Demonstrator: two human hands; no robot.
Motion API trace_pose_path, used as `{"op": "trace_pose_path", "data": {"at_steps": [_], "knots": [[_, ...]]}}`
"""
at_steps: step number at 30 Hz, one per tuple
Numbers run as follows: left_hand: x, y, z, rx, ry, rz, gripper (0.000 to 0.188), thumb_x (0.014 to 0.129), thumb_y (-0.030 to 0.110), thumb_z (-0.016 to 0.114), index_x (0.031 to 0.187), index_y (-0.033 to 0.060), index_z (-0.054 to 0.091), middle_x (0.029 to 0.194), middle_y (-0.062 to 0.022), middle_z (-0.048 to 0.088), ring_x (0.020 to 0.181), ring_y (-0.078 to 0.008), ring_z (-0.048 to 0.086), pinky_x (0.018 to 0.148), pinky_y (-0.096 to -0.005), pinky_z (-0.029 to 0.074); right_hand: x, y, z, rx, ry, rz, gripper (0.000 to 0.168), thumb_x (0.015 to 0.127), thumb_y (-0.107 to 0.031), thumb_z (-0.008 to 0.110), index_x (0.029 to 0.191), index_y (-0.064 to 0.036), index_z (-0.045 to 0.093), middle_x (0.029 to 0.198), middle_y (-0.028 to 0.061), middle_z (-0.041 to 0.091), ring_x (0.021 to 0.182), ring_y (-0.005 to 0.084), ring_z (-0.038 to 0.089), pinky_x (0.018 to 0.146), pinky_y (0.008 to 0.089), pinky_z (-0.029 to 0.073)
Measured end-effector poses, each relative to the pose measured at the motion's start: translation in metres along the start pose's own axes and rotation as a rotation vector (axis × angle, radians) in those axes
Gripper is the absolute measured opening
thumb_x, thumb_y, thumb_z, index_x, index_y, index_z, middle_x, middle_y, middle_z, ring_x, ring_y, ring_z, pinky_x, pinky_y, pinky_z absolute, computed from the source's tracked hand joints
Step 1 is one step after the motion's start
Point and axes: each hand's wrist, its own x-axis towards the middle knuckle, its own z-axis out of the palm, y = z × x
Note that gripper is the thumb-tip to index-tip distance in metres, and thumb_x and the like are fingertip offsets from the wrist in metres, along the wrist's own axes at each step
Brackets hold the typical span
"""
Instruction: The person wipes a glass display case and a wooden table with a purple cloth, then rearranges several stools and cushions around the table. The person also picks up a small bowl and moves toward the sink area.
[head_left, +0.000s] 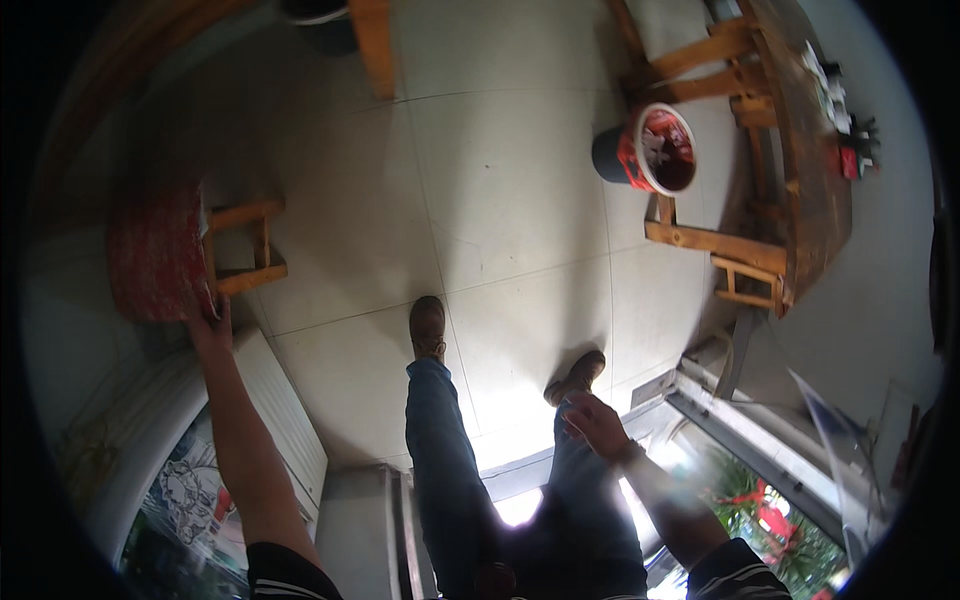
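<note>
At the left, my left hand (210, 322) grips the near corner of a red, scuffed panel (154, 259). Its paint is worn, and a pale strip runs along its right edge. A small wooden frame with legs (259, 281) juts out to the right of the panel; how the two are joined is hard to tell. My right hand (598, 427) hangs in front of my right leg, away from the furniture. Its fingers are loosely bent, and blur hides whether anything small is between them.
A trash bin (665, 150) with a red liner stands beside a wooden table (814, 180) with small items on top. Another dark bin (322, 30) is at the top. A white ribbed cabinet (277, 397) is at lower left. Behind me are a door frame (757, 442) and plants (750, 495).
</note>
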Motion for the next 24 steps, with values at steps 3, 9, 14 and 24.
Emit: {"op": "trace_pose_path", "data": {"at_steps": [3,9,14,24], "knots": [[0.011,-0.015,-0.075,-0.182,-0.416,-0.072,0.011,0.100,0.027,0.063,0.105,0.0166,0.063,0.079,-0.0009,0.056,0.066,-0.0142,0.049,0.068,-0.0332,0.048,0.050,-0.042,0.022,0.105,-0.149,-0.049,0.040,0.098,-0.015,0.065,0.132,-0.001,0.050,0.099,0.0077,0.067,0.078,0.0140,0.065,0.067,0.0266,0.054],[-0.146,-0.180,-0.021,-0.158,-0.590,-0.040,0.015,0.101,0.028,0.061,0.096,0.0145,0.057,0.074,0.0015,0.049,0.064,-0.0121,0.042,0.057,-0.0290,0.035,0.169,-0.099,0.086,0.393,-0.200,-0.271,0.053,0.095,-0.021,0.066,0.142,-0.008,0.045,0.117,0.0067,0.068,0.098,0.0147,0.064,0.080,0.0318,0.054],[-0.339,-0.335,0.046,-0.224,-0.440,-0.300,0.030,0.100,0.023,0.063,0.127,0.0134,0.054,0.106,-0.0050,0.063,0.081,-0.0170,0.058,0.076,-0.0356,0.051,0.231,-0.116,0.067,0.166,-0.010,-0.277,0.088,0.084,-0.050,0.078,0.142,0.007,0.042,0.132,0.0210,0.060,0.125,0.0232,0.056,0.103,0.0393,0.046],[-0.513,-0.351,-0.032,1.300,-0.864,-0.290,0.050,0.098,0.029,0.065,0.137,-0.0002,0.053,0.115,-0.0040,0.067,0.106,-0.0159,0.064,0.092,-0.0341,0.051,0.228,0.028,-0.227,0.023,0.170,-0.205,0.052,0.075,-0.040,0.088,0.104,0.000,0.075,0.098,0.0129,0.075,0.091,0.0211,0.069,0.086,0.0352,0.053]]}}
